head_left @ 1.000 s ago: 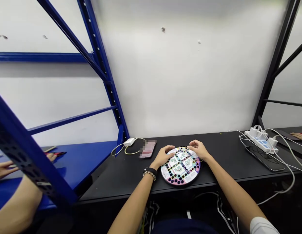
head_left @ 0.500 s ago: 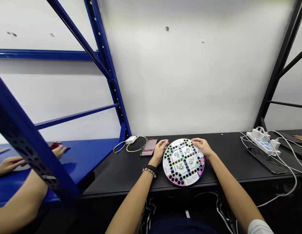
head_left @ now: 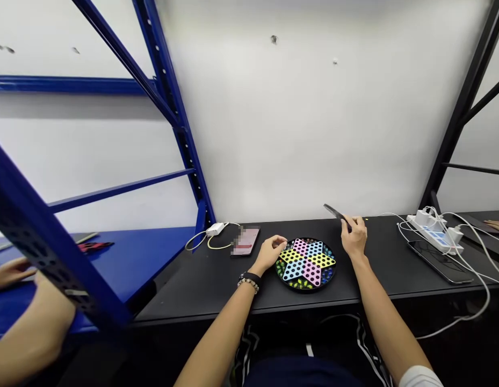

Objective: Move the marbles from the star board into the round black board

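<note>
Nearest, at the front of a black worktop (head_left: 204, 293), a round board (head_left: 305, 291) is lying flat between a person's two hands. A six-pointed star (head_left: 305, 262) in pink, yellow and pale blue, dotted with dark holes, is covering its middle; small coloured pieces (head_left: 301, 284) are sitting loose around the star, inside the rim.

The left hand (head_left: 268, 253), wearing dark and beaded bands (head_left: 249, 282) at the wrist, is curling at the board's upper-left edge. Its fingers are bending inward; whether they are gripping the rim or only resting there, I cannot tell. A light, steadying touch here is probably serving best, since any jolt could be scattering the pieces.

The right hand (head_left: 354, 236), up and to the right of the board, is raising a thin dark plate (head_left: 333, 211), showing nearly edge-on and tilting. Its fingers are clamping one end. Gripping firmly and keeping the plate well clear of the pieces would likely be helping.

Farther back, a pink-screened phone (head_left: 246, 242) is lying to the left, a white power strip (head_left: 434, 235) to the right, and a white wall (head_left: 305, 134) is rising behind.
</note>
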`<state>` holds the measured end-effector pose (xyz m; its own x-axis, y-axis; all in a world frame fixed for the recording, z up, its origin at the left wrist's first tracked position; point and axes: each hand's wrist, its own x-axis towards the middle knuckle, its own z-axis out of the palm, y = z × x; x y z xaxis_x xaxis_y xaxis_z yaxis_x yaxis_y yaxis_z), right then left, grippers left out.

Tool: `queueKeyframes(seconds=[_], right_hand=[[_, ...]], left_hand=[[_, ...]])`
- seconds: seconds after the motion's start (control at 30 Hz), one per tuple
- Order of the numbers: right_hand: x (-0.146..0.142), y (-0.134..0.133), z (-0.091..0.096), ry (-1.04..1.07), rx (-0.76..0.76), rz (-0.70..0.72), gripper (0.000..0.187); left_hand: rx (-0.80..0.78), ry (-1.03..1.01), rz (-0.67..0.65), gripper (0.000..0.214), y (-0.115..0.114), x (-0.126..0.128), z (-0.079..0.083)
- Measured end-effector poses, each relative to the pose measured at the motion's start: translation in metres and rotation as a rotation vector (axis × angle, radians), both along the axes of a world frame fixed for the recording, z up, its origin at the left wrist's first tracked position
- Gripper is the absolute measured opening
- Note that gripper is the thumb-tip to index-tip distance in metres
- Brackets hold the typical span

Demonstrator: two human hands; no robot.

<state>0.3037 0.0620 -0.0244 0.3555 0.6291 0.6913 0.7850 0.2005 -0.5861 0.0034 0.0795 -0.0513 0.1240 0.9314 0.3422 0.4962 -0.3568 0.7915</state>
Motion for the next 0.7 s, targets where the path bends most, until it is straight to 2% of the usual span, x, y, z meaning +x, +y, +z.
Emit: queueKeyframes(seconds=[0.13, 0.23, 0.43, 0.7], right_hand=[[-0.003, 0.002, -0.010, -0.286, -0.380, 0.127, 0.028], [-0.005, 0.004, -0.016, -0.338, -0.570, 0.218, 0.024], [-0.025, -0.007, -0.016, -0.295, -0.550, 0.304, 0.021], [-0.036, -0.013, -0.013, -0.361, -0.655, 0.250, 0.024]], left_hand=[[0.016, -0.003, -0.003, 0.030, 0.001, 0.000, -0.001], [0.018, -0.006, -0.007, 0.031, 0.002, 0.000, -0.003], [0.019, 0.014, -0.013, 0.029, 0.001, 0.000, -0.002], [0.014, 0.025, -0.016, 0.028, 0.000, 0.001, 0.001]])
